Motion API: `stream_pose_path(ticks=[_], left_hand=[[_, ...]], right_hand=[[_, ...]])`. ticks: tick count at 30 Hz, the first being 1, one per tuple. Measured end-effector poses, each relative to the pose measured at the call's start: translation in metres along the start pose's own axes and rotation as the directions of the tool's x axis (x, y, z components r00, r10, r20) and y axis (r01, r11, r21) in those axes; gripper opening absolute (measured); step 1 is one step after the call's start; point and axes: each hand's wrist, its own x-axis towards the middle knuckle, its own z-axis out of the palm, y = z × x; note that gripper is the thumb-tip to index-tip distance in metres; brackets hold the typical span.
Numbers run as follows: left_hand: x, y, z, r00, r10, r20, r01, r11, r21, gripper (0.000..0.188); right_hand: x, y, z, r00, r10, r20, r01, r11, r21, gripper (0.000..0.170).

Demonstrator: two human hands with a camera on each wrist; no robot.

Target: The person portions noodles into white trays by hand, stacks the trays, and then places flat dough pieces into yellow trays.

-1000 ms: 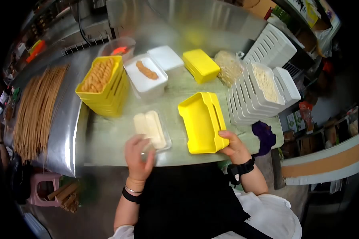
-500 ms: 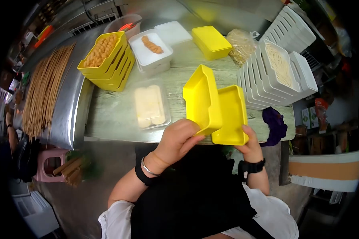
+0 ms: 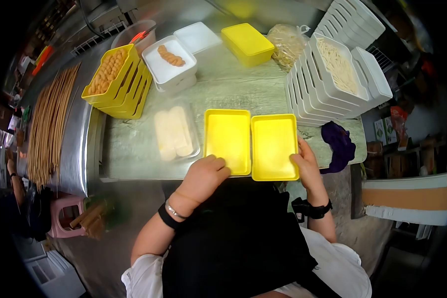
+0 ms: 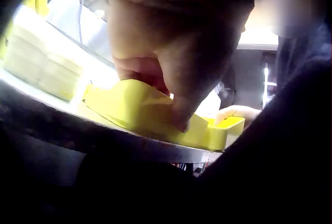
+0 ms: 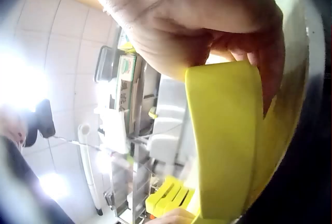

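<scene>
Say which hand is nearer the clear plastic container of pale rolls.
Left. The left hand is by the near right corner of the container; the right hand, beyond two yellow rectangular plastic trays.

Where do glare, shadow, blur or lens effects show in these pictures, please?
Head view: dark rounded corners, glare on the steel counter; left wrist: the left hand partly shadowed against blown-out light, a round blurred patch at upper right; right wrist: white glare washing out parts of the tiled wall, though the yellow tray reads clearly.
</scene>
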Motion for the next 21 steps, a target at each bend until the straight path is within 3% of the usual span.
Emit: stream_pose_path(ticks=[2, 3, 5, 6, 9, 12, 15, 18, 19, 21], left_hand=[[-0.009, -0.001, -0.006, 1.0, -0.026, -0.005, 0.026, 1.0, 0.005, 0.006], [-0.012, -0.002, -0.009, 0.999, -0.045, -0.007, 0.045, 0.999, 0.008, 0.007], [-0.014, -0.005, -0.011, 0.998, -0.052, -0.032, 0.052, 0.999, -0.006, 0.009], [-0.015, -0.007, -0.012, 0.998, -0.053, -0.043, 0.053, 0.998, -0.017, 0.009], [-0.022, -0.013, -0.015, 0.995, -0.085, -0.06, 0.083, 0.996, -0.033, 0.011], [-0.028, -0.019, -0.021, 0.992, -0.096, -0.08, 0.091, 0.994, -0.057, 0.012], [-0.023, -0.009, -0.021, 0.987, -0.09, -0.133, 0.077, 0.992, -0.099, 0.013], [-0.011, 0.004, -0.02, 0.981, -0.166, -0.103, 0.157, 0.984, -0.089, 0.016], [-0.008, 0.008, -0.021, 0.975, -0.206, -0.078, 0.201, 0.977, -0.077, 0.018], [0.0, 0.01, -0.024, 0.968, -0.235, -0.092, 0.227, 0.97, -0.09, 0.019]], right_hand=[[0.008, 0.01, 0.008, 0.997, -0.082, 0.001, 0.082, 0.992, -0.099, 0.056], [0.01, 0.011, 0.013, 0.99, -0.138, -0.014, 0.131, 0.962, -0.24, 0.057], [0.018, 0.011, 0.026, 0.967, -0.254, -0.002, 0.218, 0.836, -0.504, 0.058], [0.021, 0.011, 0.031, 0.956, -0.293, 0.004, 0.248, 0.802, -0.543, 0.056], [0.02, -0.002, 0.04, 0.912, -0.389, 0.131, 0.332, 0.511, -0.793, 0.053], [0.016, -0.01, 0.047, 0.952, -0.279, 0.125, 0.252, 0.486, -0.837, 0.052], [0.013, -0.022, 0.051, 0.999, -0.011, 0.042, 0.04, 0.646, -0.762, 0.051], [0.014, -0.019, 0.049, 0.989, -0.145, -0.019, 0.079, 0.637, -0.767, 0.047], [0.018, -0.022, 0.049, 0.949, -0.302, 0.088, 0.252, 0.562, -0.788, 0.044], [0.033, -0.034, 0.051, 0.77, -0.558, 0.309, 0.551, 0.336, -0.764, 0.038]])
